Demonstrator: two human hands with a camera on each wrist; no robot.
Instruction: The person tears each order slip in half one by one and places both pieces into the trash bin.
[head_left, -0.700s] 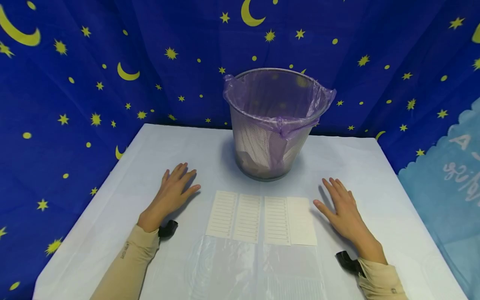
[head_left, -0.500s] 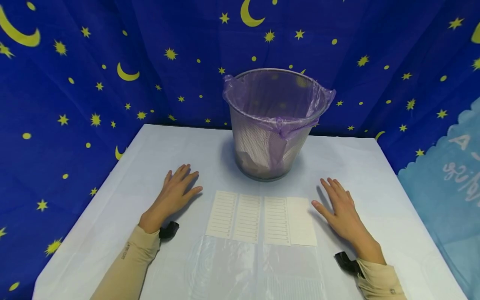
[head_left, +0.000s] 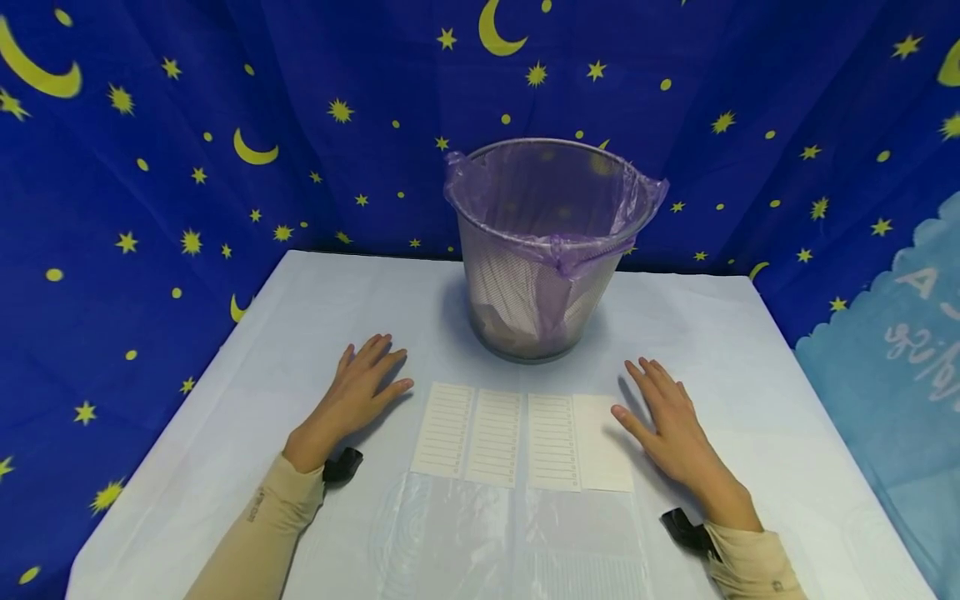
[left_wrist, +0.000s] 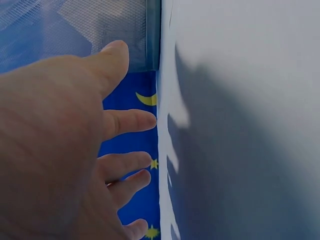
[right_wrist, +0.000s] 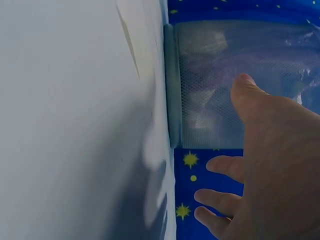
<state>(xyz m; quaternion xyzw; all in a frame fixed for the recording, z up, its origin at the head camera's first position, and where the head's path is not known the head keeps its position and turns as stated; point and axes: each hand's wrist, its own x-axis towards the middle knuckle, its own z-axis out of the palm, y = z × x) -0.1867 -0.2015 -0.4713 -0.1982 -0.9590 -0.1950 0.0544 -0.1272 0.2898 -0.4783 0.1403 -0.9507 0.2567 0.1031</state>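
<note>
My left hand (head_left: 352,396) hovers over the white table, left of a row of paper slips, fingers spread and holding nothing. On the other side of the row, my right hand (head_left: 671,425) is likewise extended and holds nothing, its thumb near the rightmost slip. Ruled lines and small boxes mark the three left slips, such as this ruled slip (head_left: 442,429); the rightmost slip (head_left: 604,442) looks blank. Behind them stands a mesh wastebasket (head_left: 498,287), lined with a purple plastic bag (head_left: 573,254) folded over its rim. Pale scraps seem to lie at its bottom.
See-through plastic film (head_left: 465,533) lies on the table in front of the slips. A blue curtain (head_left: 360,75) with yellow moons and stars hangs behind the table (head_left: 247,358). At the right hangs a light-blue panel with white lettering (head_left: 900,350).
Both hands have drifted slightly inward, toward the slips: the left one rightward, the right one leftward. The slips and the wastebasket have stayed put.
</note>
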